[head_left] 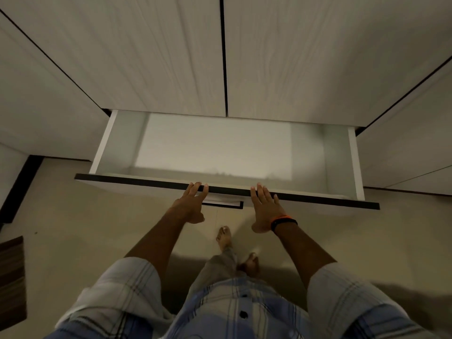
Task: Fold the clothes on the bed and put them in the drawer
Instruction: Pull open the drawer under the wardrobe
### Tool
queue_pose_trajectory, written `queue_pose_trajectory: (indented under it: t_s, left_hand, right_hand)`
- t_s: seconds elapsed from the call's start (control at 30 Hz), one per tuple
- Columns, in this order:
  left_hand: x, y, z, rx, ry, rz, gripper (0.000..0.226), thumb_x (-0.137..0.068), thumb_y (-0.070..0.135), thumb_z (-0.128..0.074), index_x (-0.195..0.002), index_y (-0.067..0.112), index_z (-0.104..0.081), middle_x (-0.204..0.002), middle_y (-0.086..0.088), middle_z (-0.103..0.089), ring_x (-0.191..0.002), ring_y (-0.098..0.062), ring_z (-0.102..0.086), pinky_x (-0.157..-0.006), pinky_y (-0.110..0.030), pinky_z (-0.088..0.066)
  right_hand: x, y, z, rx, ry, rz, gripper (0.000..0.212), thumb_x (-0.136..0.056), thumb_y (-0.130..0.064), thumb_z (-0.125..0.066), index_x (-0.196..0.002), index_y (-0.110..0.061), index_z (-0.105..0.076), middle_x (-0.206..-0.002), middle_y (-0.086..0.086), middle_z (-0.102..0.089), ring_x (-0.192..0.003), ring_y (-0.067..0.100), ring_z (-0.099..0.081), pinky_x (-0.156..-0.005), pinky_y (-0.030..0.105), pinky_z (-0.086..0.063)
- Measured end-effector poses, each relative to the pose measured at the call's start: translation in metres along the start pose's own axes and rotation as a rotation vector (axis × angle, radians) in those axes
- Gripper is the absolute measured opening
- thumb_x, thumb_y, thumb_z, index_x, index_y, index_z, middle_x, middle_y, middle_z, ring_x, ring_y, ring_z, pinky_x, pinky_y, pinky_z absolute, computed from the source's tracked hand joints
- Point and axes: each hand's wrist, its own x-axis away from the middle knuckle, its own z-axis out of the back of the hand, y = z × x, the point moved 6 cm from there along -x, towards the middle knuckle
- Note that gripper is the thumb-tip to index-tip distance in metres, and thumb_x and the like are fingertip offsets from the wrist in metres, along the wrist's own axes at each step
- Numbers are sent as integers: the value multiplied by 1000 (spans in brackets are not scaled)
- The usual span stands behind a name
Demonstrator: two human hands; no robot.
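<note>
A wide white drawer (105, 140) stands pulled out from the base of a wardrobe, and its inside holds nothing. Its front panel has a dark top edge (137, 179). My left hand (192, 204) rests on that edge left of centre, fingers straight with the tips over the rim. My right hand (264, 206), with an orange and black band at the wrist, lies flat against the same edge right of centre, fingers straight. A dark handle (223, 204) shows on the drawer front between the hands. No clothes and no bed are in view.
Pale wood-grain wardrobe doors (159, 57) rise above the drawer. A beige tiled floor (85, 228) lies below, with my bare feet (223, 237) under the drawer front. A dark striped mat (12, 277) lies at the left edge.
</note>
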Motion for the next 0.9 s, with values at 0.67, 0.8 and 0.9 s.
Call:
queue_pose_trajectory:
  t_s: [0.67, 0.8, 0.9]
  left_hand:
    - [63, -12, -54, -60, 52, -87, 100, -86, 27, -72, -158, 25, -2, -164, -1, 2, -152, -27, 1, -117, -48, -30]
    - [68, -6, -50, -87, 56, -96, 96, -87, 31, -71, -158, 22, -6, -163, -4, -5, -151, -28, -5, -115, -49, -33]
    - [68, 4, -38, -54, 117, -86, 82, -90, 34, -67, -155, 17, -19, -160, -9, -19, -146, -31, -21, -115, -47, -32]
  right_hand:
    - [60, -28, -62, -27, 78, -55, 106, -83, -22, -64, -156, -13, 13, -164, 10, 16, -151, 27, 15, -122, 48, 4]
    - [64, -31, -60, -91, 122, -62, 101, -85, -15, -64, -158, -13, 6, -165, 10, 9, -152, 26, 10, -122, 47, 1]
    - [68, -28, -53, -210, 214, -83, 92, -88, -16, -63, -158, -12, -4, -165, 11, -2, -153, 27, -1, -123, 43, -5]
